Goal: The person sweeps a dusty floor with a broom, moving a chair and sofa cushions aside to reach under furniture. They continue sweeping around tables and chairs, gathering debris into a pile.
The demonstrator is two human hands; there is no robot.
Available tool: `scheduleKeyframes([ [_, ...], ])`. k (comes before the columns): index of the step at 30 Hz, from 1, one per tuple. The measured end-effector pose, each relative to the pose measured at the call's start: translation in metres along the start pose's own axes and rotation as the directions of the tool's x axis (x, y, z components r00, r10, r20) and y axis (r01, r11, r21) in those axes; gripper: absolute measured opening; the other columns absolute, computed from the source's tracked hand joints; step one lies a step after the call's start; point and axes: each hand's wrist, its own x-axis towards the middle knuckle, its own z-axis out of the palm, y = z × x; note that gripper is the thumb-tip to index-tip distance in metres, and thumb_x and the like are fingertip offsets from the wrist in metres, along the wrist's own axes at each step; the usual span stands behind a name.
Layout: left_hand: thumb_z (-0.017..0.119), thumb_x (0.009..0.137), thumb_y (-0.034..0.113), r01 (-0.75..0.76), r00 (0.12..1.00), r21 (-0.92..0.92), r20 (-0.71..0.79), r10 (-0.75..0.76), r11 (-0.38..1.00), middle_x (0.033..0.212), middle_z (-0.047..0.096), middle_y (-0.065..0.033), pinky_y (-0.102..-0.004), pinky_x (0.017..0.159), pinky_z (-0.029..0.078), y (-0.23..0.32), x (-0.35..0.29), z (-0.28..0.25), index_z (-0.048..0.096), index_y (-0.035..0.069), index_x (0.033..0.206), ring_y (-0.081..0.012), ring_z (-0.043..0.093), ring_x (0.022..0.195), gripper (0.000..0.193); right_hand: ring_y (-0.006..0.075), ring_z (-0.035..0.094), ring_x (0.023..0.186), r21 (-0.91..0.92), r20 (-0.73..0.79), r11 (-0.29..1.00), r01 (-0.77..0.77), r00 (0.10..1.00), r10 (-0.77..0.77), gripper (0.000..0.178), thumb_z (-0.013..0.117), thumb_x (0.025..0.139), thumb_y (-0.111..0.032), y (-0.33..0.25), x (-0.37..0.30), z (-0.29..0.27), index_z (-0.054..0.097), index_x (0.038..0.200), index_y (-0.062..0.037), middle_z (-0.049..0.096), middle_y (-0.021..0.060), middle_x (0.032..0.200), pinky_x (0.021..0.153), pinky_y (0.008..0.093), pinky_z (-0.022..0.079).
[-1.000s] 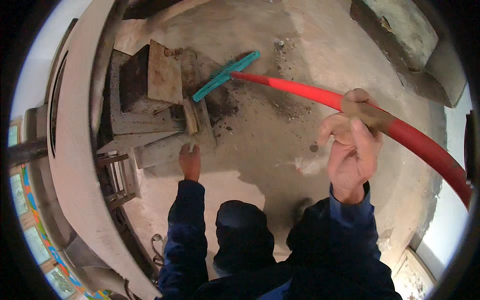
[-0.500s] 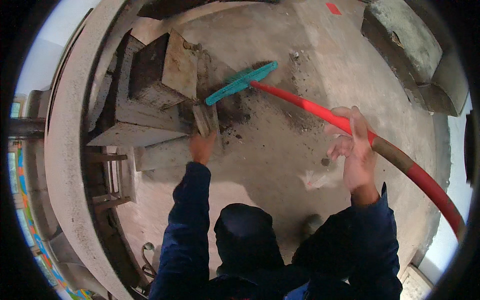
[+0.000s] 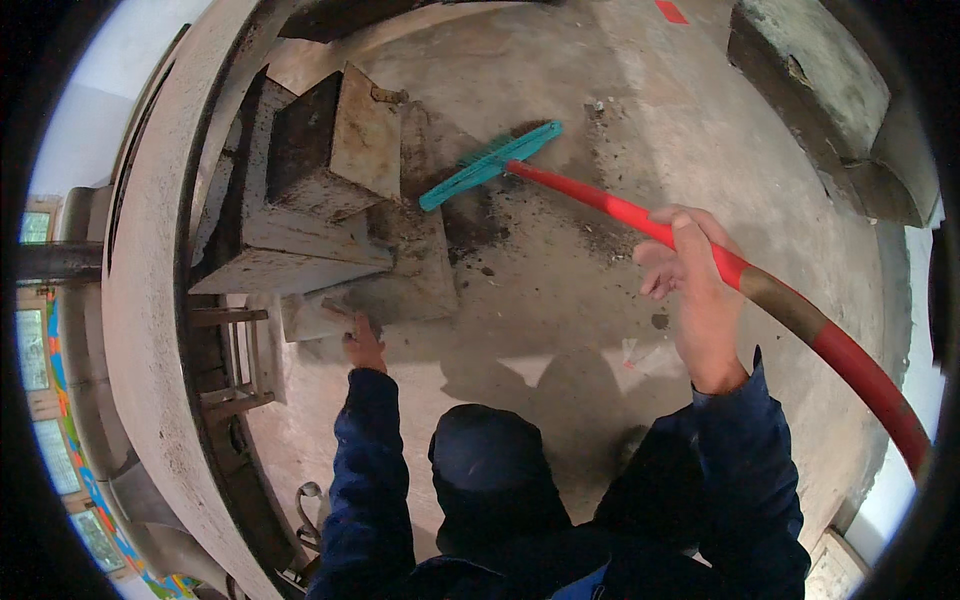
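In my right hand (image 3: 705,300) is the red handle (image 3: 600,200) of a broom. The thumb side of the hand wraps the handle, while the other fingers curl loosely beside it. The teal broom head (image 3: 490,167) rests on the floor among dark dirt. My left hand (image 3: 365,345) is low over a pale slab (image 3: 420,290) at the foot of a rusty metal stove-like box (image 3: 365,140). Its fingers are closed on a small grey-brown bar (image 3: 338,309), mostly foreshortened, whose kind I cannot make out.
A wide pale ledge (image 3: 145,260) curves along the left, with a wooden stool-like frame (image 3: 235,365) beneath it. Scattered dark debris (image 3: 610,190) lies on the concrete floor. A worn, bulky grey object (image 3: 815,80) stands at the upper right, near a small red patch (image 3: 671,12).
My left hand has moved down and left, from beside the metal box to the slab's near edge, with the bar in it. The right hand and broom have barely shifted.
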Motion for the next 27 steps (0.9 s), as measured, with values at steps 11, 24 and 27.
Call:
scheduleKeyframes([
  [11, 0.064, 0.092, 0.025, 0.144, 0.968, 0.054, 0.202, -0.152, 0.988, 0.117, 0.065, -0.0102, -0.0372, 0.074, 0.050, 0.026, -0.080, 0.011, 0.042, 0.007, 0.142, -0.0225, 0.063, 0.088, 0.058, 0.0151, 0.061, 0.057, 0.144, 0.090, 0.985, 0.092, 0.990, -0.105, 0.033, 0.051, 0.097, -0.029, 0.003, 0.008, -0.014, 0.063, 0.109, -0.0012, 0.068, 0.0143, 0.080, 0.054, 0.0267, 0.047],
  [24, 0.065, 0.084, 0.007, -0.690, 0.723, 0.377, 0.315, 0.615, 0.618, 0.117, 0.062, -0.0217, -0.0405, 0.093, 0.048, 0.165, -0.291, 0.050, 0.061, -0.001, 0.117, -0.0373, 0.060, 0.110, 0.034, 0.0144, 0.063, 0.060, 0.078, 0.434, 0.975, 0.206, 0.874, -0.220, 0.022, 0.051, 0.093, -0.011, 0.046, 0.050, 0.053, 0.064, 0.104, 0.0024, 0.066, 0.0109, 0.081, 0.056, 0.0284, 0.052],
  [27, 0.066, 0.083, 0.008, -0.807, 0.590, 0.326, 0.402, 0.700, 0.492, 0.119, 0.061, -0.0219, -0.0421, 0.096, 0.047, 0.173, -0.300, 0.057, 0.061, -0.002, 0.116, -0.0392, 0.058, 0.111, 0.035, 0.0119, 0.060, 0.058, -0.037, 0.515, 0.953, 0.302, 0.823, -0.241, 0.019, 0.052, 0.092, -0.011, 0.039, 0.050, 0.040, 0.065, 0.099, 0.0003, 0.063, 0.0066, 0.077, 0.055, 0.0268, 0.050],
])
